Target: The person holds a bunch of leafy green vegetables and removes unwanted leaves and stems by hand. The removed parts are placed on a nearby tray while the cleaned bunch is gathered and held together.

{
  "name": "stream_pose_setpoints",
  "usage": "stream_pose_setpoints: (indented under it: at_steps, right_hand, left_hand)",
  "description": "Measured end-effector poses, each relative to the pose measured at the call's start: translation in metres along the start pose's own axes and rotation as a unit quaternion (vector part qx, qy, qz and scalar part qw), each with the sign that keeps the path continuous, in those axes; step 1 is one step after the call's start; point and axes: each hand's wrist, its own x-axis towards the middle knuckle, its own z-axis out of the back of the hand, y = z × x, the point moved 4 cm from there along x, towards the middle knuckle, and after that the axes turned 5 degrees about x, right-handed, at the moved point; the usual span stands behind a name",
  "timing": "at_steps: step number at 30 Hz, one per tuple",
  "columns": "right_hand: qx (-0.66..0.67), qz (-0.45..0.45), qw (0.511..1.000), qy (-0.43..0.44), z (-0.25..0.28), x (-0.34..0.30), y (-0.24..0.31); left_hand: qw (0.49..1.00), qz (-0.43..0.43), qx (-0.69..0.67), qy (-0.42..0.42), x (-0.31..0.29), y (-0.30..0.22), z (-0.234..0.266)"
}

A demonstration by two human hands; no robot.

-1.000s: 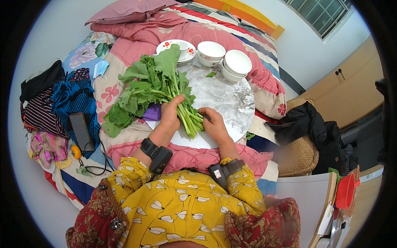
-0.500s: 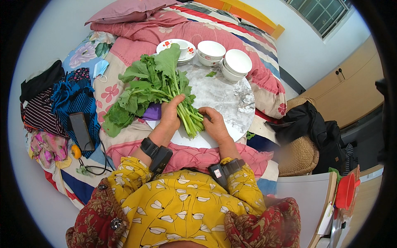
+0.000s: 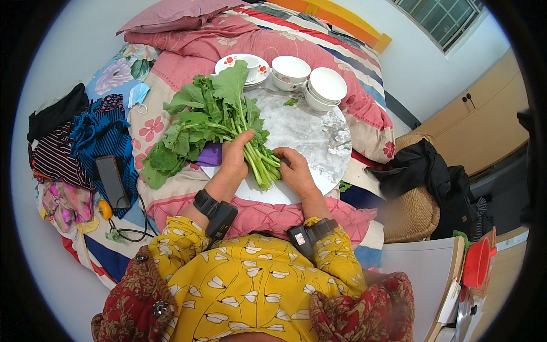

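Note:
A large bunch of leafy greens (image 3: 211, 117) lies slanted over the left part of a round, grey-and-white tabletop (image 3: 310, 137), its leaves up and to the left. My left hand (image 3: 235, 157) is wrapped round the stems, the thumb across their top. The cut stem ends point toward me. At their right side my right hand (image 3: 296, 170) has its fingertips against the stems, thumb and forefinger close together; whether a single stalk is pinched there is hard to see. One small loose leaf (image 3: 290, 102) rests on the tabletop.
At the tabletop's far edge stand stacked white bowls (image 3: 326, 85), another bowl stack (image 3: 290, 69) and flowered plates (image 3: 228, 61) with a cup (image 3: 251, 67). A pink quilt (image 3: 188, 62) surrounds it. Left lie a phone (image 3: 113, 181) and clothes (image 3: 60, 119); right, a woven basket (image 3: 413, 214) and black jacket (image 3: 427, 171).

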Motion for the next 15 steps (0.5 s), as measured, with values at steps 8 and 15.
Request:
stream_pose_setpoints:
  at_steps: [8,15]
  right_hand:
    - [-0.005,0.014,1.000,-0.003,0.0000,-0.0004,0.0003]
    - [-0.026,-0.010,0.999,0.030,0.0002,-0.0008,-0.0053]
  left_hand:
    - [1.000,0.007,-0.003,0.012,-0.0003,0.0001,-0.0003]
    - [1.000,-0.009,-0.007,0.023,0.0021,0.0015,0.0010]
